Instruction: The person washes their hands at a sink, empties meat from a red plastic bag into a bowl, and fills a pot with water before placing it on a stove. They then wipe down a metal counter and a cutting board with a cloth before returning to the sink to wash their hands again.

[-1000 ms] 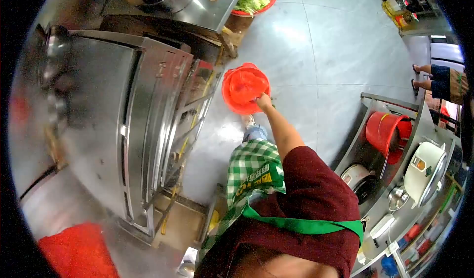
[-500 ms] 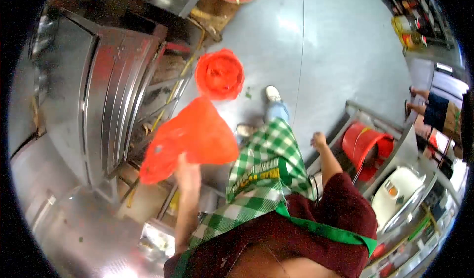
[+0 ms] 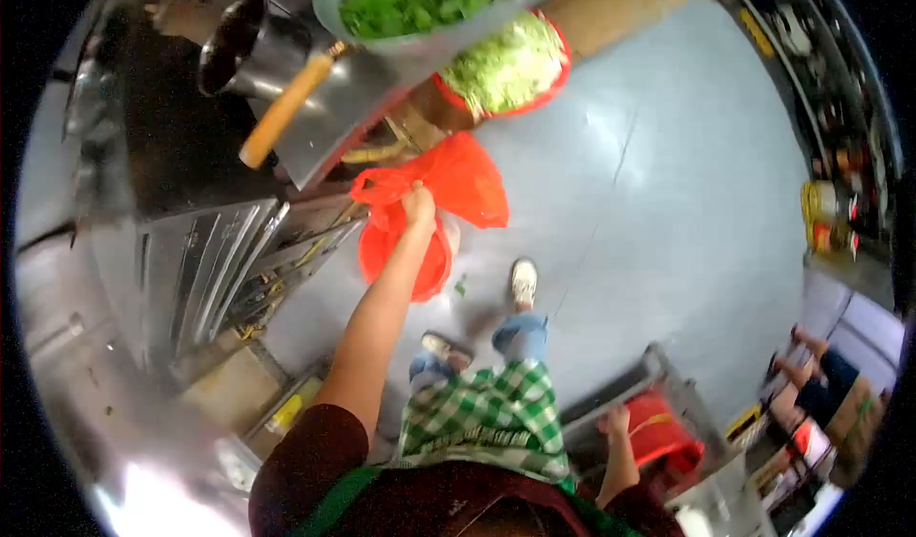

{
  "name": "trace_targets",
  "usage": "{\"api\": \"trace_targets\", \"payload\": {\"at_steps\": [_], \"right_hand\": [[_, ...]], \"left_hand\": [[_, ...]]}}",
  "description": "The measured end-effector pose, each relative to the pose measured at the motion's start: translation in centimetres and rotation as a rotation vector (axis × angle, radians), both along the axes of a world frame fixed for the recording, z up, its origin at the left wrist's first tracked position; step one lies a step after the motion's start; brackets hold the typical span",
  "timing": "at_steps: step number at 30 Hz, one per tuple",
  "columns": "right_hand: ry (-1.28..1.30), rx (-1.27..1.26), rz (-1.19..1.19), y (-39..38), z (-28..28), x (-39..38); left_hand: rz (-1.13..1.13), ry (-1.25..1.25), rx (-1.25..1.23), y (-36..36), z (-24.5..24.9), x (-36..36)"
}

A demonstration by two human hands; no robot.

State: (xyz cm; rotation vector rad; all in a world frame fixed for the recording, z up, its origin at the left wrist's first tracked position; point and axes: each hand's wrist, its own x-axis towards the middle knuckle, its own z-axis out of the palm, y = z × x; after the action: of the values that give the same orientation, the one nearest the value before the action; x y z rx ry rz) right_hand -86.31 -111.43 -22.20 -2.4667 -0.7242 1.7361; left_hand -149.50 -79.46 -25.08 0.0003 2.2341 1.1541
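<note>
My left hand (image 3: 418,205) grips a red plastic bag (image 3: 472,179) by its gathered top, with the arm stretched forward. The bag's loose end hangs to the left of the hand and its fuller part spreads to the right. Below it on the floor stands a red bucket (image 3: 405,262), partly hidden by the bag and my forearm. My right hand (image 3: 616,420) hangs low on the right beside another red bucket (image 3: 658,432); its fingers look loosely apart, with nothing visible in them.
A red-rimmed basin of shredded pale-green vegetable (image 3: 510,70) stands ahead, below a container of leafy greens (image 3: 420,3). A metal pot (image 3: 258,46) and a wooden handle (image 3: 291,108) are on the steel counter at left. Shelves line the right; another person (image 3: 844,403) is at far right.
My left hand has carried the red bag forward, up over the floor bucket. The view has shifted ahead, bringing the pot and leafy greens into sight. My right hand has lowered beside the other bucket.
</note>
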Motion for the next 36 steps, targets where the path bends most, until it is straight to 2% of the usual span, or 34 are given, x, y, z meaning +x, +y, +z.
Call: {"api": "trace_targets", "payload": {"at_steps": [1, 2, 3, 5, 8, 11, 14, 17, 21, 24, 25, 27, 29, 30, 33, 36], "right_hand": [[0.008, 0.05, -0.138, 2.0, 0.6, -1.0], [0.059, 0.008, -0.013, 2.3, -0.5, 0.9], [0.079, -0.044, -0.183, 6.2, 3.4, -2.4], [0.111, -0.069, -0.104, 7.3, 0.3, 1.4], [0.125, -0.057, -0.036, 8.1, -0.9, 2.8], [0.136, -0.014, -0.004, 9.1, -2.1, 3.5], [0.143, -0.047, -0.093, 12.9, -1.0, 2.1], [0.157, -0.025, -0.03, 13.2, -2.0, 2.6], [0.216, 0.012, 0.015, 12.1, -3.1, 3.4], [0.141, -0.029, 0.083, 12.5, -4.3, 4.2], [0.263, 0.045, -0.025, 13.6, -2.0, 2.7], [0.253, -0.007, -0.102, 16.2, 1.5, 0.4], [0.147, 0.095, 0.077, 14.0, -2.3, 3.8], [0.172, 0.072, -0.078, 14.8, -0.9, 3.0], [0.154, 0.008, 0.052, 17.8, 1.4, 2.0], [0.126, -0.129, -0.049, 21.8, 2.5, -0.5]], "left_hand": [[-0.035, 0.143, -0.124, 2.4, -0.6, -0.9], [-0.04, 0.222, -0.172, 4.4, -0.7, -1.9], [-0.036, 0.249, -0.162, 6.5, -1.2, -3.2], [-0.027, 0.262, -0.137, 11.0, -1.4, -5.4], [-0.026, 0.285, -0.147, 13.9, -1.3, -6.0], [-0.006, 0.309, -0.151, 14.0, -1.2, -6.6], [0.056, 0.342, -0.162, 13.2, -1.0, -8.3], [0.097, 0.375, -0.176, 13.2, -0.7, -9.4], [0.041, 0.366, -0.17, 14.1, 0.2, -10.9], [-0.026, 0.333, -0.143, 14.2, 0.6, -12.8], [-0.05, 0.311, -0.135, 14.2, 0.3, -13.4], [-0.1, 0.252, -0.108, 14.2, -0.3, -14.5], [-0.162, 0.185, -0.088, 14.5, -1.5, -14.9], [-0.202, 0.162, -0.082, 14.9, -2.3, -14.8], [-0.32, 0.148, -0.081, 15.2, -6.6, -12.6], [-0.38, 0.262, -0.055, 14.1, -11.8, -7.9]]}}
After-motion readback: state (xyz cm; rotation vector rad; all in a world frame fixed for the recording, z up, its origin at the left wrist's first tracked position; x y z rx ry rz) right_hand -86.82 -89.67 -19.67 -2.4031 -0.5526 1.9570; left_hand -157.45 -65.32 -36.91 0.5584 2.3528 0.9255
